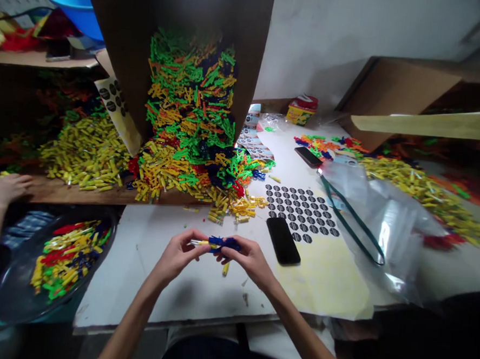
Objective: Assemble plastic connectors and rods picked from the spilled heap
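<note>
Both hands grip narrowly, fingertips closed on a small blue-and-yellow plastic construction piece point(223, 244) above the white table point(136, 281): the left hand point(178, 254) on its yellow rod, the right hand point(251, 261) at its blue end. A black phone point(283, 240) lies at 3 o'clock, a sheet of round stickers point(303, 213) at 2 o'clock, a heap of colored pieces point(190, 117) at 12 o'clock, and a dark tray point(9, 295) at 9 o'clock, beside another person's hand point(7, 189).

The left hand point(177, 257) grips a yellow plastic stick point(200, 243), the right hand point(250, 260) a blue plastic piece point(224, 244), above a white board point(136, 281).
</note>
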